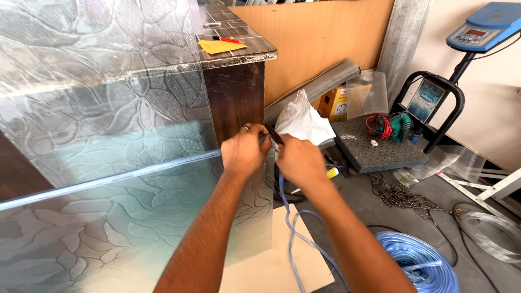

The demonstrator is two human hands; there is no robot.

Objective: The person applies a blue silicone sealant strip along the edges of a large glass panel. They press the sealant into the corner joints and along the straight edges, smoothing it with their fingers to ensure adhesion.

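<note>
Both hands meet at the right edge of a large patterned glass sheet (108,108) that stands upright and fills the left of the view. The left hand (244,152), with a ring on one finger, has its fingers curled and pinched on the clear blue plastic strip (108,179) that runs along the sheet's edge from the far left up to the hands. The right hand (298,160) is closed just beside it, its fingers pressed around a small dark tool (274,134) whose tip pokes up between the two hands; what kind of tool it is cannot be told. From under the right hand the blue tubing (290,228) hangs down loose to the floor, towards a coil of the same tubing (418,266) at the lower right.

Behind the glass stands a dark wooden worktop (239,92) with a yellow paper (220,46) and a red pen (230,39) on top. Close behind the hands lies a crumpled white bag (306,122), and a brown board (320,38) leans against the wall. On the floor to the right are a grey checkered platform (369,146) carrying a green power tool with a red cable (391,127), a chain (399,195), and a blue scale display (483,27) on a pole. A flat cardboard piece (282,260) lies beneath the arms.
</note>
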